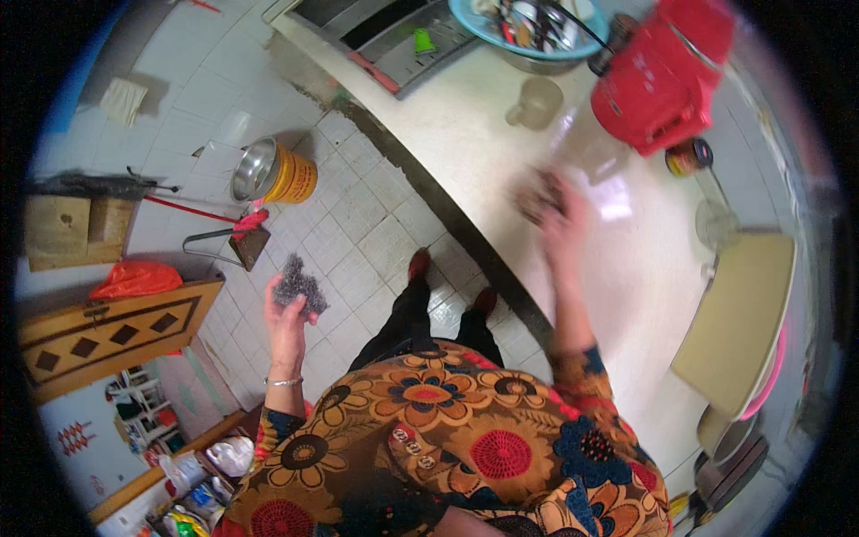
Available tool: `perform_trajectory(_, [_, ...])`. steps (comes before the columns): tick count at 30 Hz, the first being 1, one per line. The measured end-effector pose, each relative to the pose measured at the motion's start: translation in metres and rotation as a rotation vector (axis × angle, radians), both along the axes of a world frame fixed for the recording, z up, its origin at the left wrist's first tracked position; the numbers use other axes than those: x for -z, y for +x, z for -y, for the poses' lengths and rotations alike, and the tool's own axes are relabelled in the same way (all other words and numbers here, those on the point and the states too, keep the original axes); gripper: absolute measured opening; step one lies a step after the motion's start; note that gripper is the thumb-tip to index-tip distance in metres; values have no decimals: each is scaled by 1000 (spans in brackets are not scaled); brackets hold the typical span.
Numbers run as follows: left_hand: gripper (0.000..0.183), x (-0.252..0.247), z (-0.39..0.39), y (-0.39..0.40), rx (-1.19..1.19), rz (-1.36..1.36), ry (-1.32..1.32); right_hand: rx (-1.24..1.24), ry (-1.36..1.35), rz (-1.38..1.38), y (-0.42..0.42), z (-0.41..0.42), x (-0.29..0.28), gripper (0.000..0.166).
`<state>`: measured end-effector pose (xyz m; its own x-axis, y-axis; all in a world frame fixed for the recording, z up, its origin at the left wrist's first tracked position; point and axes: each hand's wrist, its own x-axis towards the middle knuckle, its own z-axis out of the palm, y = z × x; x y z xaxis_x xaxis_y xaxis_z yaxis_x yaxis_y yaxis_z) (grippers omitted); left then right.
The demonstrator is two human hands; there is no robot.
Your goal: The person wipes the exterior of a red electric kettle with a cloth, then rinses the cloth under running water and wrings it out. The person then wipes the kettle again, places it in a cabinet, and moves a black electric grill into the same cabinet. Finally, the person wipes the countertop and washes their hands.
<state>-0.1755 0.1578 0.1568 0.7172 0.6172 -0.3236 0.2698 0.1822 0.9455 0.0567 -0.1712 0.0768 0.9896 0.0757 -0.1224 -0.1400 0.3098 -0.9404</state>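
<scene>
My left hand (287, 319) is held out over the tiled floor, gripping a dark grey wire-like scouring pad (295, 285) between thumb and fingers. A metal bangle circles that wrist. On the other side, my right hand (562, 213) is over the white countertop (496, 181) and smeared by motion. It grips a dark brownish wad (537, 194), too blurred to name or to tell whether it touches the surface. Beyond that hand lies a clear, shiny container or wrap (600, 158). A red jug-like appliance with a handle (661, 87) stands farther back.
A blue basin (463, 17) of utensils sits beside the cooktop (366, 33). Along the wall are a small jar (689, 156), a tan board (738, 322) and dark pans (728, 463). On the floor side stand a yellow bucket (295, 174) with a steel bowl and a dustpan (250, 245).
</scene>
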Motion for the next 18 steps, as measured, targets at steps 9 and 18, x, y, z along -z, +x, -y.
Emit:
perform_trajectory(9, [44, 40, -55, 62, 22, -77, -155, -82, -965, 272, -7, -49, 121, 23])
perform_trajectory(18, [46, 67, -194, 139, 214, -4, -166, 75, -1633, 400, 264, -238, 111, 64])
